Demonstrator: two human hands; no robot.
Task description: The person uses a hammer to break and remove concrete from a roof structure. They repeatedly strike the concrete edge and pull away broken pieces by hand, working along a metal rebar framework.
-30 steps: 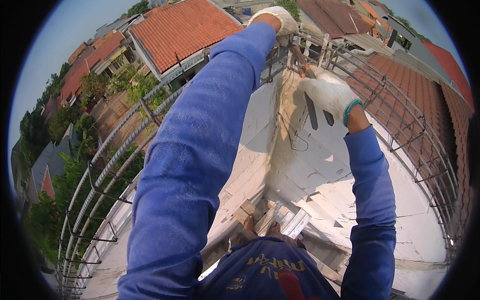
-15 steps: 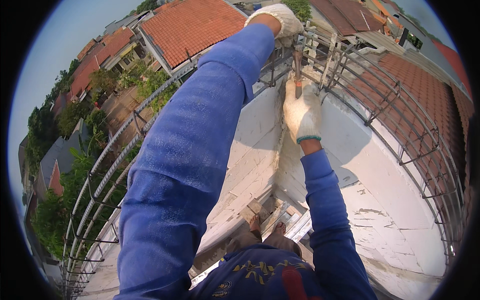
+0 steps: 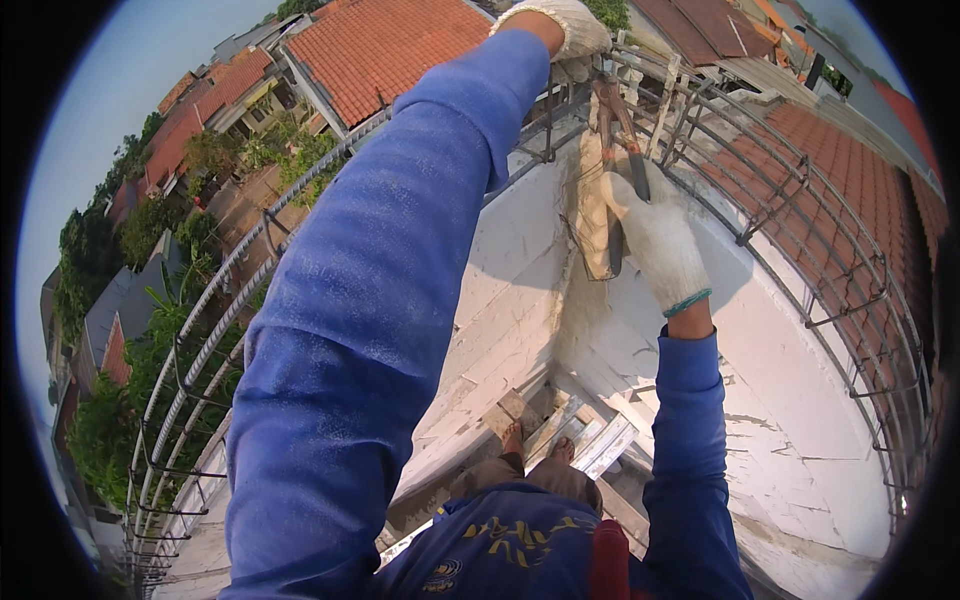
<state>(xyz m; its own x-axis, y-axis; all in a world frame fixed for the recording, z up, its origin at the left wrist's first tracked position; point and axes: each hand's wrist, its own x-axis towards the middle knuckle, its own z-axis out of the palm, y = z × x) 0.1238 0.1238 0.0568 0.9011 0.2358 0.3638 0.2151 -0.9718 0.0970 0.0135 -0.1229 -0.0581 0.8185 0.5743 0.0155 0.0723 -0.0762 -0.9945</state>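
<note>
My left hand (image 3: 567,28), in a white knit glove, reaches far forward to the corner where the steel bars meet. Its fingers curl downward there, and what they close on is hidden. My right hand (image 3: 655,235), gloved too with a green cuff edge, is just nearer to me and to the right. It holds one handle of a pair of rusty pincers (image 3: 621,118), the thumb lying on the inner side. The two handles stand apart. The pincers' jaws are up at the bars beside my left hand, and their tips are hard to make out.
A rebar cage (image 3: 795,190) curves along the right wall top, another (image 3: 215,340) along the left. Pale block walls (image 3: 745,390) meet at a corner below my hands. My bare feet stand near wooden planks (image 3: 545,425). Tiled roofs (image 3: 385,55) lie beyond, far lower.
My right hand has moved right and slightly toward me, and the pincers' handles have spread apart. My left hand has stayed at the corner bars with little shift.
</note>
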